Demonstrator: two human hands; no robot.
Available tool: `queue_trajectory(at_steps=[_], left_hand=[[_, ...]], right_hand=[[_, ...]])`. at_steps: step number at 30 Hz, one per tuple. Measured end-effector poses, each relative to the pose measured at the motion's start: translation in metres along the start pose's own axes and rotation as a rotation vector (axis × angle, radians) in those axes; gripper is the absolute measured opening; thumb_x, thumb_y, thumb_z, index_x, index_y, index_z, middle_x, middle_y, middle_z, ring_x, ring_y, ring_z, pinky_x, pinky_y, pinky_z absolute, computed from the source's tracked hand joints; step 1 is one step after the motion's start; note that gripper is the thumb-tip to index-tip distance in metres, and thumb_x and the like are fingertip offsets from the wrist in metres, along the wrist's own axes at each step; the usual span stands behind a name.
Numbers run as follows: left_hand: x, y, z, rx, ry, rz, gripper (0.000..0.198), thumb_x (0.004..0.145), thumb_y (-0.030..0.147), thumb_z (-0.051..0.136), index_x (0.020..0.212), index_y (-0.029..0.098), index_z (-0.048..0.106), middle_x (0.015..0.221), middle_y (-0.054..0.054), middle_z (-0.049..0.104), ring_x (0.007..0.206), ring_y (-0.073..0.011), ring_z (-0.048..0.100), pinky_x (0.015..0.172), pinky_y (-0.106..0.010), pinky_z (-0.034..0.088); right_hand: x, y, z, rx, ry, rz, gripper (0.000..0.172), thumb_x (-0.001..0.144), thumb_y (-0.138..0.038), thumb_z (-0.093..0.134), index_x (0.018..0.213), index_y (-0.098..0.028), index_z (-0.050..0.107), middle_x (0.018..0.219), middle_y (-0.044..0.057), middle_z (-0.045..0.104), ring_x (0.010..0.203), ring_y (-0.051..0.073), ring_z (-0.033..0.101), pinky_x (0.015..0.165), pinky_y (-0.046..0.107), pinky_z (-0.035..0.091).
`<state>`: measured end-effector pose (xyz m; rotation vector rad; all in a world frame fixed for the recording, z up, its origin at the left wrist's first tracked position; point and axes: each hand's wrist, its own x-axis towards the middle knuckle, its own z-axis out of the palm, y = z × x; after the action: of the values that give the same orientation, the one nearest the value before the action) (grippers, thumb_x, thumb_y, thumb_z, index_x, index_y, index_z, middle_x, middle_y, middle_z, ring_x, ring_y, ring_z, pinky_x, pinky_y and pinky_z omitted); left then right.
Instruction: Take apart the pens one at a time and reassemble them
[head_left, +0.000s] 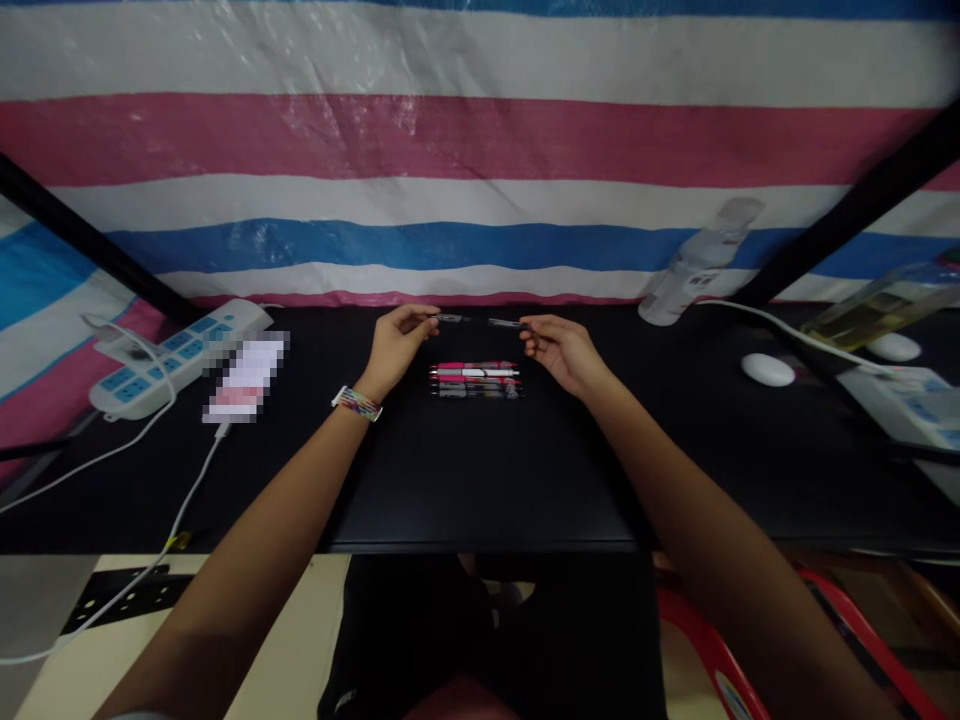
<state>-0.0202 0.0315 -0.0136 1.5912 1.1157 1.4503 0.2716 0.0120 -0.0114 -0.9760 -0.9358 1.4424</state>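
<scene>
My left hand (401,345) pinches a slim, clear pen part (450,318) between thumb and fingers, its tip pointing right. Opposite it, my right hand (566,352) grips another dark, partly clear pen part (504,323) that points left. The two pieces lie roughly in line; against the black table I cannot tell whether anything joins them. Just below, between my hands, a neat row of several pens (474,378) lies side by side on the table, some pink, one white and some clear with black.
On the black table (487,480), a white power strip (135,385) and a blurred-out phone (247,378) on a cable are at left. To the right stand a white bottle (694,265), a white mouse (767,369) and a bottle of yellowish liquid (877,305). A striped sheet (480,140) hangs behind.
</scene>
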Motion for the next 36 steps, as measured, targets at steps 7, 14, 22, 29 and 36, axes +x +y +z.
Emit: queue_trajectory(at_steps=[7,14,22,29,36], left_hand=[[-0.001,0.003,-0.003,-0.024,0.009,0.002,0.016,0.084,0.019,0.082,0.100,0.021,0.084,0.083,-0.005,0.080,0.081,-0.0190,0.076,0.076,-0.033,0.063],[-0.001,0.004,-0.004,-0.055,0.017,-0.021,0.018,0.082,0.015,0.082,0.099,0.019,0.083,0.091,-0.006,0.081,0.085,-0.0191,0.079,0.083,-0.034,0.064],[-0.004,0.005,-0.001,-0.053,0.010,-0.020,0.019,0.080,0.022,0.087,0.098,0.020,0.085,0.091,-0.006,0.083,0.088,-0.0200,0.079,0.088,-0.035,0.064],[0.000,0.008,-0.007,-0.062,0.108,0.005,0.016,0.078,0.017,0.086,0.093,0.021,0.085,0.097,-0.005,0.085,0.090,-0.0192,0.080,0.091,-0.035,0.066],[-0.002,0.013,-0.004,-0.058,0.066,-0.003,0.016,0.079,0.021,0.088,0.095,0.021,0.086,0.098,-0.006,0.086,0.089,-0.0200,0.080,0.091,-0.037,0.067]], right_hand=[[-0.003,-0.005,0.001,0.041,0.048,-0.002,0.013,0.081,-0.022,0.080,0.093,-0.017,0.082,0.081,0.005,0.072,0.072,0.015,0.063,0.070,0.031,0.053],[-0.002,-0.005,-0.002,0.038,0.075,0.001,0.020,0.074,-0.020,0.079,0.093,-0.019,0.082,0.081,0.005,0.073,0.074,0.016,0.064,0.074,0.032,0.055],[-0.004,-0.007,0.001,-0.021,0.009,-0.018,0.022,0.072,-0.021,0.083,0.094,-0.020,0.084,0.086,0.006,0.077,0.077,0.017,0.067,0.081,0.036,0.058],[0.000,-0.007,-0.003,-0.011,0.048,-0.074,0.017,0.073,-0.020,0.081,0.091,-0.022,0.083,0.083,0.004,0.076,0.076,0.016,0.066,0.081,0.035,0.059],[-0.001,-0.003,0.001,-0.017,0.030,-0.053,0.019,0.072,-0.023,0.084,0.092,-0.021,0.083,0.083,0.004,0.076,0.077,0.017,0.067,0.081,0.035,0.058]])
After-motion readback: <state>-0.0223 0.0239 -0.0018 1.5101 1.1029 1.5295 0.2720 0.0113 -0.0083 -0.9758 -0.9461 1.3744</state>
